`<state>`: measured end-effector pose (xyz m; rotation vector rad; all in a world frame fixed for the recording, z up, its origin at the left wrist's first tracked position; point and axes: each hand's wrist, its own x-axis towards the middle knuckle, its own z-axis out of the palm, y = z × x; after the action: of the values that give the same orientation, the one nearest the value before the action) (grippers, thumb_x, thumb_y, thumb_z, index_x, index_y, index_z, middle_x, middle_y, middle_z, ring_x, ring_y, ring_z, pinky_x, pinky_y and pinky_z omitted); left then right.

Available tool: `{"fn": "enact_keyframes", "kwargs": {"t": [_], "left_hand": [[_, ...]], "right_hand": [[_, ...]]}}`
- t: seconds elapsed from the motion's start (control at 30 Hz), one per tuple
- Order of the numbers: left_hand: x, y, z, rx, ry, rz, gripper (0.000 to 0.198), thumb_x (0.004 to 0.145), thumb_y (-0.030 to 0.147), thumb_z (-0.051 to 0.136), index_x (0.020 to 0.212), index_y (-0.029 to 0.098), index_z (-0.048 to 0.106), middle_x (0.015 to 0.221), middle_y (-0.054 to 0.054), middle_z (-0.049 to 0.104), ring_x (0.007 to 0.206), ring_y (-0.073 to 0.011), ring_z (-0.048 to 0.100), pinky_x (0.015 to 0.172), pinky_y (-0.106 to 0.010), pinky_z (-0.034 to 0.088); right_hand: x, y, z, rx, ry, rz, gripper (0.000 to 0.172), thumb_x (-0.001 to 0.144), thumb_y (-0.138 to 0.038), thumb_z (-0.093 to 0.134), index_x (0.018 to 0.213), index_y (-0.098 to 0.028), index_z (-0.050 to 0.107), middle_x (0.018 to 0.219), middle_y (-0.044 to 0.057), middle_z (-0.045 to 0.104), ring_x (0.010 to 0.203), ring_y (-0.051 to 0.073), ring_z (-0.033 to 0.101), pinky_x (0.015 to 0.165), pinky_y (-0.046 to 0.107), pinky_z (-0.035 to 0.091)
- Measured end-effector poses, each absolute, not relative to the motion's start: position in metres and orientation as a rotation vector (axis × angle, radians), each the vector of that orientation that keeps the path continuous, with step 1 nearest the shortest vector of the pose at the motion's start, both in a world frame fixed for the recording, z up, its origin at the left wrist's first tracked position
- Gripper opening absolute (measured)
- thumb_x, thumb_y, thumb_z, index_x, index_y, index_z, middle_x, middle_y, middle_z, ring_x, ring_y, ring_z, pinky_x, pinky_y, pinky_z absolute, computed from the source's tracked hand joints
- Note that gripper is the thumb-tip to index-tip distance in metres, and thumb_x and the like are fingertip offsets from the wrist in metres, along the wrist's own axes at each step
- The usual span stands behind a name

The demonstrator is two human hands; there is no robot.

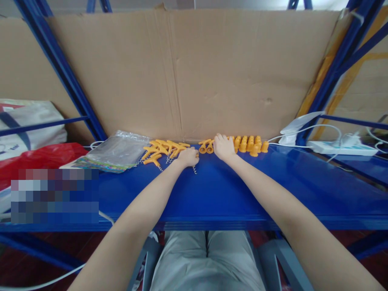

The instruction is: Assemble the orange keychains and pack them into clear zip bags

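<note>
Head view: just right of the corkscrew pile (160, 147), the left hand (188, 157) wraps 1 corkscrew (197, 154), seemingly leaving its spiral free; farther right, the right hand (223, 147), grip impossible to tell, meets orange caps (250, 143), probably rowed for order.

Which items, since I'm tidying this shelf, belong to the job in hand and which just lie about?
Job, apparently:
- orange-handled corkscrews
- orange bell-shaped pieces
- perhaps the clear plastic bag

Lying about, seemingly:
- red bag
- whitish bag
- power strip

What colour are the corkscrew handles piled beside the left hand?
The corkscrew handles are yellow-orange, best seen in the head view.
</note>
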<state>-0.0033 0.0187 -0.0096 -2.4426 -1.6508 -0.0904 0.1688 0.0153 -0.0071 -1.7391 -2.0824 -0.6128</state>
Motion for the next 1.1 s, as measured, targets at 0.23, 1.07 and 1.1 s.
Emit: {"fn": "enact_keyframes", "kwargs": {"t": [0.23, 1.07, 1.1], "left_hand": [[-0.006, 0.022, -0.01, -2.454, -1.632, -0.062, 0.037, 0.09, 0.025, 0.042, 0.115, 0.022, 0.069, 0.124, -0.007, 0.065, 0.117, -0.0235, 0.061, 0.096, -0.031, 0.048], [-0.004, 0.022, -0.01, -2.465, -1.608, -0.055, 0.036, 0.091, 0.024, 0.042, 0.115, 0.018, 0.069, 0.122, -0.01, 0.064, 0.116, -0.0246, 0.06, 0.096, -0.032, 0.048], [-0.004, 0.022, -0.01, -2.465, -1.613, -0.057, 0.036, 0.091, 0.025, 0.042, 0.115, 0.018, 0.069, 0.122, -0.009, 0.064, 0.116, -0.0246, 0.06, 0.096, -0.032, 0.048]], "right_hand": [[0.239, 0.026, -0.008, -1.971, -1.871, -0.524, 0.042, 0.098, -0.022, 0.033, 0.131, -0.009, 0.055, 0.139, 0.021, 0.055, 0.123, 0.034, 0.051, 0.098, 0.051, 0.038], [0.267, 0.029, -0.006, -1.92, -1.749, -0.572, 0.039, 0.09, -0.008, 0.033, 0.113, -0.014, 0.064, 0.112, 0.018, 0.068, 0.105, 0.03, 0.06, 0.09, 0.043, 0.034], [0.267, 0.03, -0.006, -1.876, -1.726, -0.6, 0.038, 0.09, -0.009, 0.033, 0.112, -0.014, 0.064, 0.109, 0.018, 0.068, 0.105, 0.031, 0.06, 0.089, 0.044, 0.035]]}}
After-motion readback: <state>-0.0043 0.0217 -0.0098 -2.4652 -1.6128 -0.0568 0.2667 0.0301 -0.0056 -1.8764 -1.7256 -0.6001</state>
